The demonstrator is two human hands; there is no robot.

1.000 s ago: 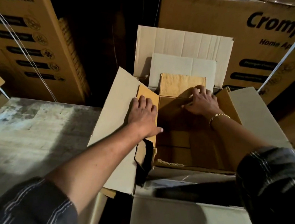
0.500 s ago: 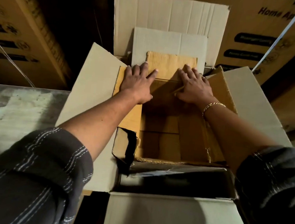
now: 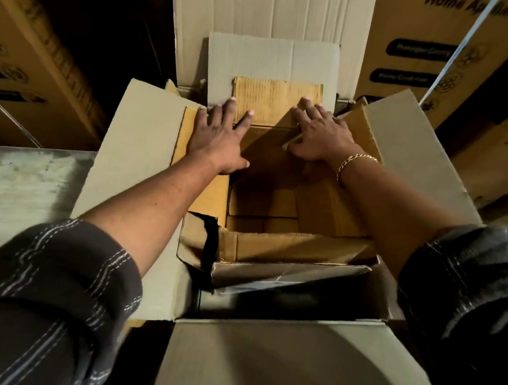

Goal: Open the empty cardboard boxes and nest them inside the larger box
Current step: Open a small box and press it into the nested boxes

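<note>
Brown inner box (image 3: pixel 264 200): our left hand (image 3: pixel 221 138) and right hand (image 3: pixel 321 133), fingers spread flat, press its far flaps. It sits nested in a grey box (image 3: pixel 284 273), itself inside the larger box (image 3: pixel 410 146), flaps splayed outward.

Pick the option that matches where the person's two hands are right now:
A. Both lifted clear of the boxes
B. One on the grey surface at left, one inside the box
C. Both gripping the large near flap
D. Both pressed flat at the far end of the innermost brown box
D: the left hand and right hand lie spread, palms down, on the far flap of the innermost brown box, nested in the larger box.
</note>
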